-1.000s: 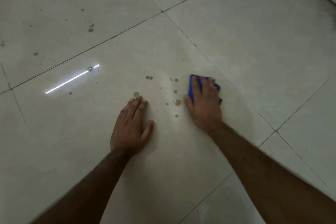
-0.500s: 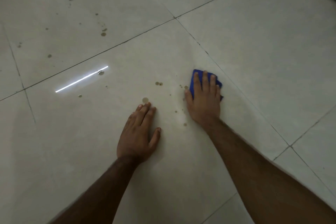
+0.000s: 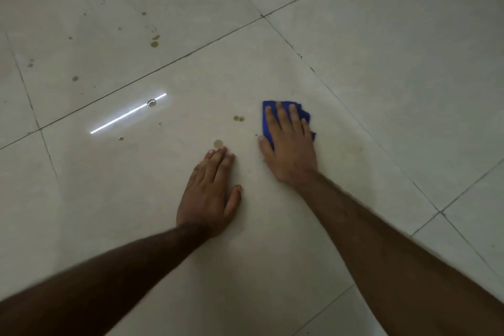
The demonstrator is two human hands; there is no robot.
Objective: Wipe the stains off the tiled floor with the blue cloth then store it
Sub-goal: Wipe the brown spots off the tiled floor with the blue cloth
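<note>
two hands press flat on the pale tiled floor (image 3: 381, 76): right hand (image 3: 290, 148), fingers straight, pins the blue cloth (image 3: 301, 114); left hand (image 3: 210, 194) lies spread beside brown stains (image 3: 239, 118).

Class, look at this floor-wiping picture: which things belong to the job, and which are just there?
Part of the job:
blue cloth, pressed flat under the right hand
brown stains on the tiled floor

Just there:
left hand, resting flat on the floor
bright strip of reflected light
</note>
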